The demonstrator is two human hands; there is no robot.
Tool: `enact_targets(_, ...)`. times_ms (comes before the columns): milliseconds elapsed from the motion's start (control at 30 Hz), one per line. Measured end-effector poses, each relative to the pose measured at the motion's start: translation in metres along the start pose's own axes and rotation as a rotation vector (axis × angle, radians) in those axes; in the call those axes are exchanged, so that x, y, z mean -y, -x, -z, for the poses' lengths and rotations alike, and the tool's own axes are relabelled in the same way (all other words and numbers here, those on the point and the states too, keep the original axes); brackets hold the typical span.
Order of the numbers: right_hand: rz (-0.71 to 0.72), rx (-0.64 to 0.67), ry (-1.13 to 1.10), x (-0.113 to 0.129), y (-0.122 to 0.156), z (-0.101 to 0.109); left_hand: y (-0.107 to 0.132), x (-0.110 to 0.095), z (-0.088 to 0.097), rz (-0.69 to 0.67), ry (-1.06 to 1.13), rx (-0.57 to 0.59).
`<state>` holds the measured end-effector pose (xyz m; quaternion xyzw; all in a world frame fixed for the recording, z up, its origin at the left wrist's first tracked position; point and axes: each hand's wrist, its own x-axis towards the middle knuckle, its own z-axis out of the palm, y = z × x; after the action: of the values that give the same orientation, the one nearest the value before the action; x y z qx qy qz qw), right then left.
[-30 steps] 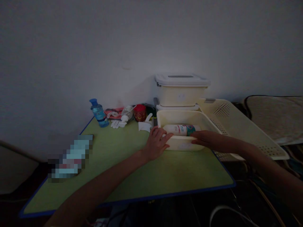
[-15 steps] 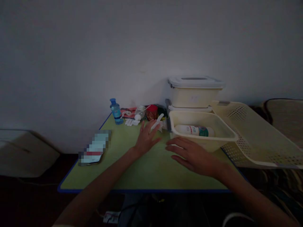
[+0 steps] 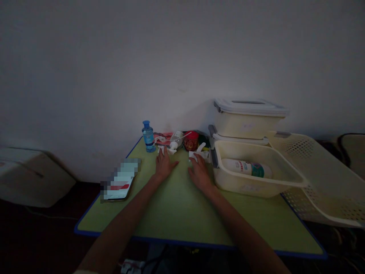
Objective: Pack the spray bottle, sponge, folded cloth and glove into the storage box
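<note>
My left hand point(image 3: 164, 166) reaches over the green table with its fingers stretched forward and the thumb spread out, so it is open. Its fingertips are at a small white item point(image 3: 171, 151) beside a clear bottle with a white top point(image 3: 177, 140). My right hand point(image 3: 200, 174) is open too, thumb apart, its fingertips at a white, tissue-like piece point(image 3: 203, 154); whether it presses on it I cannot tell. Behind the hands stands a red patterned jar point(image 3: 191, 141). A blue bottle point(image 3: 148, 137) stands upright to the left.
A cream bin point(image 3: 256, 186) holding a white bottle point(image 3: 245, 167) sits at the right, before stacked lidded boxes point(image 3: 251, 121). A perforated basket point(image 3: 319, 167) leans beyond the table's right edge. A phone point(image 3: 121, 180) lies left on the table point(image 3: 182, 213).
My right hand has moved left and forward, from in front of the bin to the white piece. My left hand has shifted slightly left. The whole view has moved a little.
</note>
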<state>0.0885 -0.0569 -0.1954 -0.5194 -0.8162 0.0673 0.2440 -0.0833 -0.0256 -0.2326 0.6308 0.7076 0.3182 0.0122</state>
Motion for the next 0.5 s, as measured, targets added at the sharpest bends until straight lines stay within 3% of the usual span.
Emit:
enact_targets(100, -0.068, -0.028, 0.101, -0.0047, -0.0038, -0.0035, -0.0076, 0.0009, -0.0007, -0.083, 0.008, 0.011)
enact_targets(267, -0.172, 0.09, 0.185, -0.0104, -0.0017, -0.0046, -0.0113, 0.0021, 0.0029, -0.147, 0.033, 0.047)
enact_targets(500, -0.079, 0.102, 0.177, -0.011, 0.0005, -0.0014, -0.0036, -0.0072, 0.0091, -0.123, 0.009, -0.012)
